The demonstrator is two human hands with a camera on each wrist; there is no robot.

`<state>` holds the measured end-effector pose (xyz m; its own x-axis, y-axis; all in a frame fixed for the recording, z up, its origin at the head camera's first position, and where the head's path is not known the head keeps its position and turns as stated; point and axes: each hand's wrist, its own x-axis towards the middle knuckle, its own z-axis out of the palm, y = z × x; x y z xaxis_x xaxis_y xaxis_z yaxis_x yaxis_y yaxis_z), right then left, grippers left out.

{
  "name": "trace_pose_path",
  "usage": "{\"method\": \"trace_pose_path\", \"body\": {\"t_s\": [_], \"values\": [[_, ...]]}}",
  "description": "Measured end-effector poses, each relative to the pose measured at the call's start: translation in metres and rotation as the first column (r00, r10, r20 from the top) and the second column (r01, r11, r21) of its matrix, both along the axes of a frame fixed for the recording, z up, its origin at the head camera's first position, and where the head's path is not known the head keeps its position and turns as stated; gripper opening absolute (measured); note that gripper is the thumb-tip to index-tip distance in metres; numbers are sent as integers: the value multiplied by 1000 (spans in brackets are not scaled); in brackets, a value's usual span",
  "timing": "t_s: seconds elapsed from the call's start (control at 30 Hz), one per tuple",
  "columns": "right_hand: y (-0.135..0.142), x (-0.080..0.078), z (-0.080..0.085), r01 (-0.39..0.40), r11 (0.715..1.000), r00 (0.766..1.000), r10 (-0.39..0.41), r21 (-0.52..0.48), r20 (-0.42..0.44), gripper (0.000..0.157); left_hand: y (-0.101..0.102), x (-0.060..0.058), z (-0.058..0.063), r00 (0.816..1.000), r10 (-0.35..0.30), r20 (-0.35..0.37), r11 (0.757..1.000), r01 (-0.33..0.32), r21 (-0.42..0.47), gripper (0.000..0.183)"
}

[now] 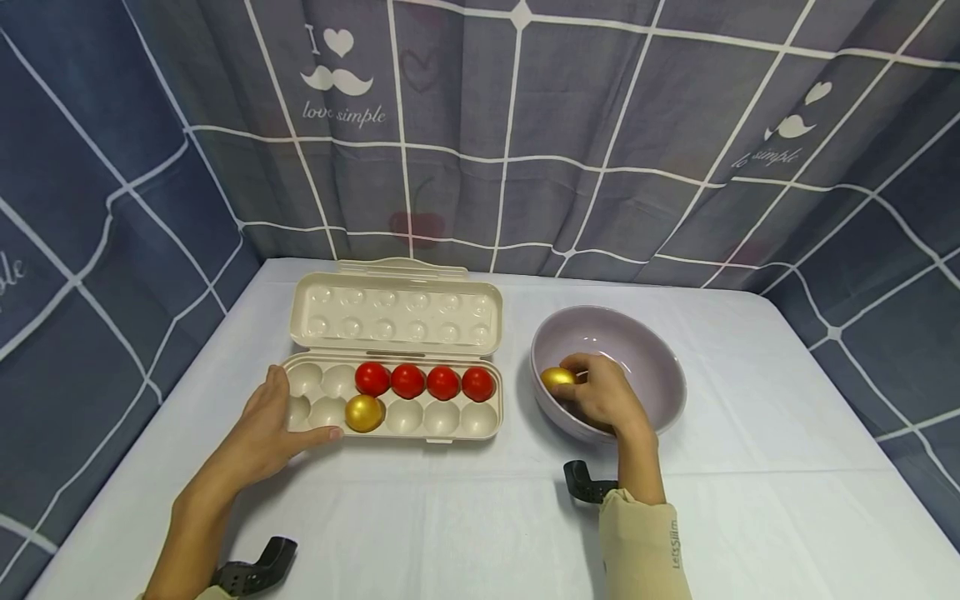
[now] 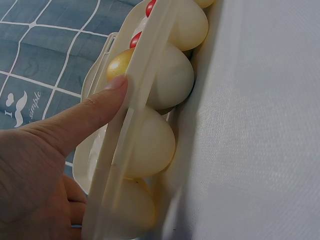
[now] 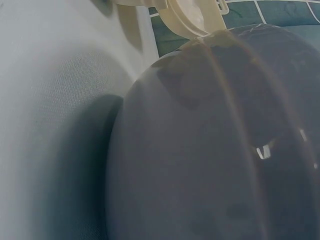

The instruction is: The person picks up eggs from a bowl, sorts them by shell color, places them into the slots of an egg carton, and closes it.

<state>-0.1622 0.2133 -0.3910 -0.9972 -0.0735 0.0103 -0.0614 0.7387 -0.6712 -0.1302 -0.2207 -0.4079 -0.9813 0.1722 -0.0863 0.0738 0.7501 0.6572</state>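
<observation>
I'm watching the right grip (image 1: 603,393), which is pinching a gold egg (image 1: 557,377) between thumb and fingers inside the purple bowl (image 1: 660,358), close to the wall on that grip's left. The shell is looking glossy and slick, so I'm favouring a snug pinch round its widest part, rising straight up before any sideways travel. The left grip (image 1: 261,429) is spreading wide, its thumb lying straight along the front rim of the carton (image 1: 405,418); I'm judging that as steadying, best done lightly to avoid tipping.

For edges, I'm minding the bowl rim just left of the right grip, and the black wrist mount (image 1: 588,485) that is hanging by the bowl's near side. Farther left of that grip, past a strip of worktop (image 1: 450,517), the carton's three near cups are standing vacant. Red eggs (image 1: 442,382) are sitting behind them, another gold egg (image 1: 363,413) is resting just beyond the left grip's thumb tip, and the open lid (image 1: 397,312) is occupying the far side, so I'm judging the near side roomier.
</observation>
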Motion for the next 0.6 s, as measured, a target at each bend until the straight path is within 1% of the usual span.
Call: {"method": "trace_pose_path", "body": {"t_s": [0.17,0.27,0.37,0.47,0.6], "values": [[0,0,0,7,1000,1000,-7,16,-1,24,0,1,1,1000,-2,-4,1000,2,0,128],[0,1,1,32,999,999,-32,27,-13,25,0,0,1,1000,-1,-3,1000,1,0,129],[-1,1,3,65,998,998,-64,18,-24,29,0,0,0,1000,-3,-5,1000,3,1,129],[-1,1,4,92,996,995,-92,-19,-41,33,0,0,0,1000,-3,-4,1000,3,2,129],[-2,1,5,125,986,988,-133,-107,-73,35,0,0,1,1000,-1,-3,1000,1,1,128]]}}
